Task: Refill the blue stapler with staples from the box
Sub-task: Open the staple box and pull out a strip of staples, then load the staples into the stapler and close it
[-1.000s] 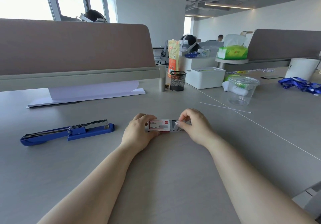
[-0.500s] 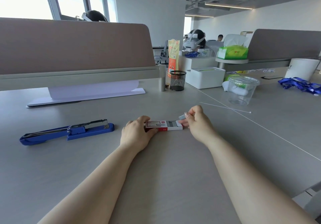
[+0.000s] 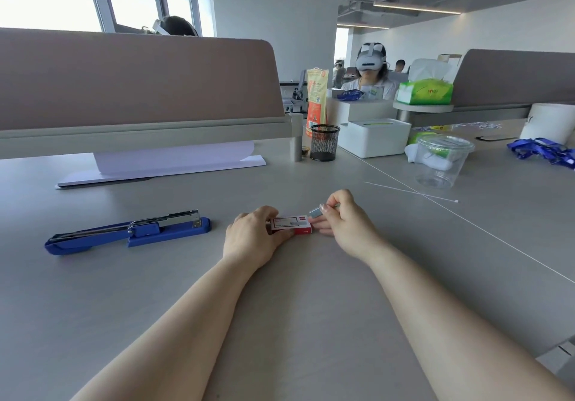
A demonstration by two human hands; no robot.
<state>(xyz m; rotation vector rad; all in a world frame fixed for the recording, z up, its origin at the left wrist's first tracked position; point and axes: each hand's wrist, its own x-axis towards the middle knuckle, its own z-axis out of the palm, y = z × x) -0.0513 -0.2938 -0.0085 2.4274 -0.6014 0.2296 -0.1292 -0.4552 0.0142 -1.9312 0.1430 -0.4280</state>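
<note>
The blue stapler point(image 3: 127, 232) lies flat on the grey desk at the left, swung open so its metal staple rail shows on top. The small red and white staple box point(image 3: 291, 225) rests on the desk at the centre, its drawer pushed in. My left hand point(image 3: 252, 238) grips the box's left end. My right hand point(image 3: 345, 223) sits just right of the box, thumb and forefinger pinching a silvery strip of staples point(image 3: 315, 213) a little above the box's right end.
A black mesh pen cup point(image 3: 324, 142), a white box point(image 3: 375, 137) and a clear plastic lidded cup point(image 3: 441, 161) stand behind my hands at the right. A thin white stick point(image 3: 410, 192) lies on the desk. A desk divider point(image 3: 133, 86) with white paper beneath rises at the back left.
The box's drawer went from pulled out to pushed in. My right hand lifted a staple strip out and now holds it above the box's right end.
</note>
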